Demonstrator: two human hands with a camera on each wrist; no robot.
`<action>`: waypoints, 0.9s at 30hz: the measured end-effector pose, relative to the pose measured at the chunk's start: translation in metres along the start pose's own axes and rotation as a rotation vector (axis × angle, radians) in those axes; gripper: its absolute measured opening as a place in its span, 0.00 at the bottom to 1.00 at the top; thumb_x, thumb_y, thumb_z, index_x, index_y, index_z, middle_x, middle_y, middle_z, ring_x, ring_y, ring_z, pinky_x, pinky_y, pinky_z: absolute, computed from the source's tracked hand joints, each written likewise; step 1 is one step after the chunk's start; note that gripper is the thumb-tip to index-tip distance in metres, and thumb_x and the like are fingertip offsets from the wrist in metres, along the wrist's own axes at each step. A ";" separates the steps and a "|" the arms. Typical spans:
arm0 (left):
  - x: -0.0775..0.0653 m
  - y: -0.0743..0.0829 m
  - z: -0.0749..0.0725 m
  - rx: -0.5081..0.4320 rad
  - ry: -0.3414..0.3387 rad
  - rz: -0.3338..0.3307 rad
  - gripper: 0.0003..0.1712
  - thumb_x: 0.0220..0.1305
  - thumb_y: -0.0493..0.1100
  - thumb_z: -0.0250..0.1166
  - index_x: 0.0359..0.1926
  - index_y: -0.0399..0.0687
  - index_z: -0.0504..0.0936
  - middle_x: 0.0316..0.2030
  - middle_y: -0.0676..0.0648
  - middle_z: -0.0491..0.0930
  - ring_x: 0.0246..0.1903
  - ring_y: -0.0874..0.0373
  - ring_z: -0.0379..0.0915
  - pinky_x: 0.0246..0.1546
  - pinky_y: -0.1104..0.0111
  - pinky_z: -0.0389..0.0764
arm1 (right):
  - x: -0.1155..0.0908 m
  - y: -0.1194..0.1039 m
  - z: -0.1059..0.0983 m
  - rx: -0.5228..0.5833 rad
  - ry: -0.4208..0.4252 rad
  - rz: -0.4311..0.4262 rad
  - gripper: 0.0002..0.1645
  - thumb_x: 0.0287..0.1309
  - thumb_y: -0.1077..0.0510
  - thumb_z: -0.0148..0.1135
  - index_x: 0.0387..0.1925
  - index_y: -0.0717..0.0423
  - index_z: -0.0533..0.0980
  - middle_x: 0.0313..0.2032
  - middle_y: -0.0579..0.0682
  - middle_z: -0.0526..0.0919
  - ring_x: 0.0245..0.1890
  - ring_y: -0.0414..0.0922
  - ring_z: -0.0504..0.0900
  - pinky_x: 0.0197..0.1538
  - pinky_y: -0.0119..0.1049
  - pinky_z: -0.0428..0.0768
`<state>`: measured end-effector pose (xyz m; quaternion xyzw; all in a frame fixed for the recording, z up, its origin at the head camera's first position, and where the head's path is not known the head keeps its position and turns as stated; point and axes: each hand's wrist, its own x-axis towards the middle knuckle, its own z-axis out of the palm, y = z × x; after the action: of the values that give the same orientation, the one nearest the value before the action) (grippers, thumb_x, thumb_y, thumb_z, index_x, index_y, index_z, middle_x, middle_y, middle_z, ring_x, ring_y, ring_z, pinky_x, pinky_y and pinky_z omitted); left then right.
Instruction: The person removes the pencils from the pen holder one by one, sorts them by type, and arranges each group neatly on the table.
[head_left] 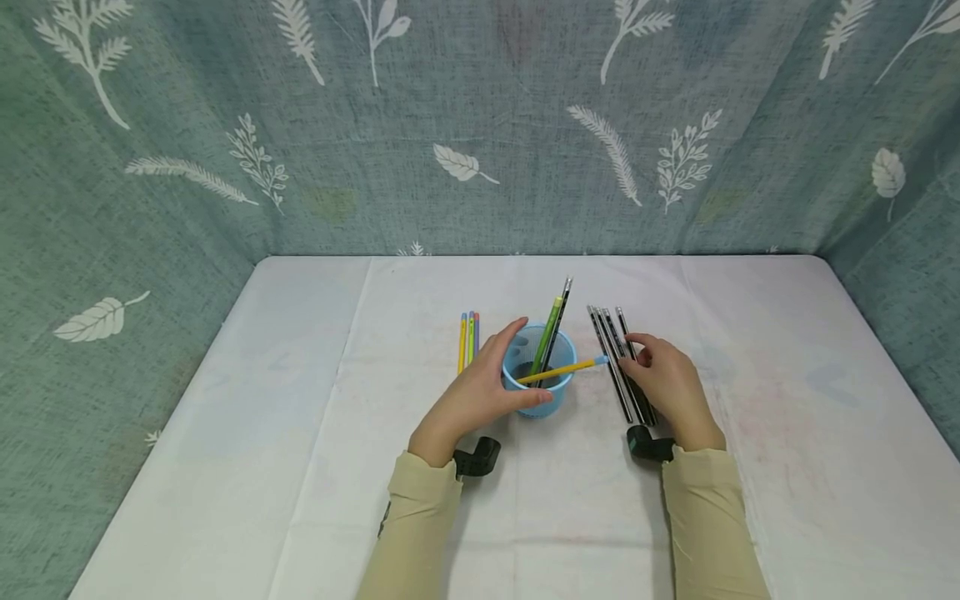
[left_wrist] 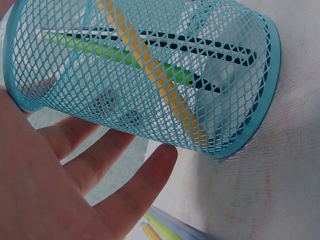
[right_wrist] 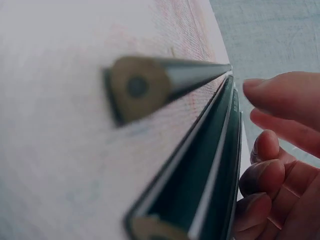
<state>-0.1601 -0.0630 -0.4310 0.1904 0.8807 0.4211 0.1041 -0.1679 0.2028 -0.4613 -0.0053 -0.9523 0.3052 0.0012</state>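
On the white desk (head_left: 300, 500) sits a blue mesh cup (head_left: 537, 408), upright, the left hand (head_left: 480, 383) wrapped round its near and left sides, thumb by the front. Inside stand a green pencil (head_left: 546, 340) and a black pencil (head_left: 565, 302); a yellow pencil (head_left: 570, 368) slants across, its blue end over the rim. Beyond that hand lie some coloured pencils (head_left: 470, 337). Over to the right, several black pencils (head_left: 622, 396) lie side by side — the right hand (head_left: 671, 379) is at them, fingers loosely bent and parted, gripping nothing; whether they touch, I can't tell.
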 end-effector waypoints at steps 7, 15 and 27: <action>0.000 -0.002 0.001 0.000 -0.008 0.005 0.55 0.36 0.75 0.61 0.64 0.80 0.41 0.62 0.55 0.54 0.55 0.58 0.59 0.48 0.56 0.68 | -0.001 -0.001 -0.001 0.063 0.069 -0.040 0.24 0.60 0.50 0.52 0.56 0.55 0.69 0.33 0.50 0.75 0.29 0.46 0.73 0.28 0.38 0.68; -0.001 -0.003 0.001 -0.010 -0.020 -0.005 0.54 0.38 0.73 0.62 0.63 0.84 0.40 0.62 0.55 0.53 0.55 0.57 0.59 0.47 0.55 0.68 | -0.001 -0.018 0.003 0.194 0.160 -0.125 0.23 0.61 0.47 0.50 0.55 0.50 0.71 0.38 0.51 0.77 0.37 0.46 0.75 0.36 0.42 0.75; -0.003 -0.004 0.000 -0.017 -0.016 0.005 0.56 0.37 0.73 0.62 0.65 0.79 0.41 0.63 0.54 0.53 0.56 0.57 0.58 0.50 0.55 0.66 | 0.009 -0.011 0.031 0.361 0.187 -0.318 0.20 0.60 0.44 0.50 0.54 0.35 0.70 0.39 0.39 0.79 0.37 0.36 0.77 0.36 0.34 0.74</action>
<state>-0.1582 -0.0663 -0.4339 0.1948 0.8758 0.4272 0.1116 -0.1770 0.1758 -0.4799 0.1166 -0.8669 0.4646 0.1381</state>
